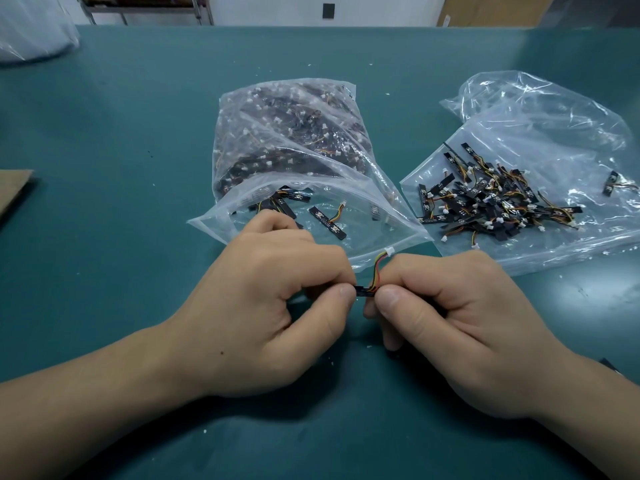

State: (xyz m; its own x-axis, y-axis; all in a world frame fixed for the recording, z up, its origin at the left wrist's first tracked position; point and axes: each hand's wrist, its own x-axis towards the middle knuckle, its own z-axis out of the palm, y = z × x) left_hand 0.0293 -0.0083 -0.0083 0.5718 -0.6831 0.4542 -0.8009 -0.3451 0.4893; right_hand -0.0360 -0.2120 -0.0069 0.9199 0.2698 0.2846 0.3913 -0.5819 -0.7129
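Table mat (121, 133): teal, matt, smooth, speckled with white crumbs. 12 o'clock, full bag (277, 140): clear plastic film, glossy, creased. 2 o'clock, flattened bag (554, 133): same shiny film, wrinkled. Pile of strips (491, 199) on it: black, matt board. Centre, black strip (364, 292): matt; wires (377, 270): smooth plastic insulation; connector (389, 251): white plastic. 9 o'clock, cardboard (14, 188): brown, dull.

Electronics assembly workshop — green work mat (114, 119), plastic bags (277, 109) stuffed w/ small PCB strips (485, 199). Cardboard boxes (491, 10) & metal rack (145, 8) at the back
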